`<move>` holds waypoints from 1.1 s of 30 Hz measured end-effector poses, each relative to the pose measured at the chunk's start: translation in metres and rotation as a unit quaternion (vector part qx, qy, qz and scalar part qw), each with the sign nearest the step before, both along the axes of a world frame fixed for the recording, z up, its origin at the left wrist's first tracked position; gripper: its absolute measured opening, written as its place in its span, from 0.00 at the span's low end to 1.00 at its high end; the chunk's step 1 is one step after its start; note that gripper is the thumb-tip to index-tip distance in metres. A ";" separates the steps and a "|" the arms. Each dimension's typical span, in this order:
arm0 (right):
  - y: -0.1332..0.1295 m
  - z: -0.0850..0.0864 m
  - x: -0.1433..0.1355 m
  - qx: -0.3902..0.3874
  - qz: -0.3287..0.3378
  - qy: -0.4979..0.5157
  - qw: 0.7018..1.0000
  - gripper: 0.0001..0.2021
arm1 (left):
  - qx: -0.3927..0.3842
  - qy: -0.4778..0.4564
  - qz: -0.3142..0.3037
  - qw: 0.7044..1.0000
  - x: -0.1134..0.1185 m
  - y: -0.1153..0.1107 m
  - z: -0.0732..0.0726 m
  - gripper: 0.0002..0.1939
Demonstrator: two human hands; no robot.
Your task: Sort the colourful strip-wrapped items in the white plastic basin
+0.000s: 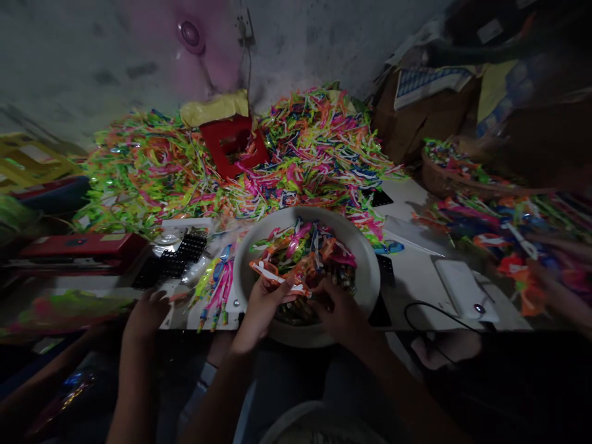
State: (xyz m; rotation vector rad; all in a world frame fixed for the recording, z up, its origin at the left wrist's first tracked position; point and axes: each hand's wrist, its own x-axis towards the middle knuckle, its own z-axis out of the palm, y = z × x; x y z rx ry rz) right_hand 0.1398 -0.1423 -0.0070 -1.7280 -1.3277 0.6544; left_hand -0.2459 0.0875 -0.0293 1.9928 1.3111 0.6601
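Observation:
My left hand [263, 308] pinches a long orange and white plastic piece [274, 276] between thumb and fingers, over a pale round basin [242, 271]. Close to the piece's right end, the fingers of my right hand [341, 311] are bent together; whatever is between them is hidden. Inside the basin lies a heap of colourful plastic pieces [296, 240] in green, pink, blue and orange. Small brownish parts [296, 312] fill its near side, too dim to make out.
A large pile of bright plastic pieces [319, 142] runs along the wall around a red crate [222, 148]. Left of the basin are black perforated trays [171, 262] and a co-worker's hand [145, 314]. To the right are a white power bank-like box [462, 287] with a cable and another blurred hand [562, 290].

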 end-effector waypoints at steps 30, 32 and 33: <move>0.027 0.010 0.013 -0.300 0.228 -0.270 0.886 0.16 | 0.120 0.139 0.156 0.971 0.137 -0.038 0.083 0.27; 0.031 0.008 0.008 -0.304 0.233 -0.282 0.880 0.16 | 0.201 0.209 0.135 0.948 0.144 -0.022 0.081 0.28; 0.032 0.007 0.007 -0.304 0.232 -0.285 0.879 0.16 | 0.227 0.217 0.102 0.944 0.154 -0.016 0.079 0.27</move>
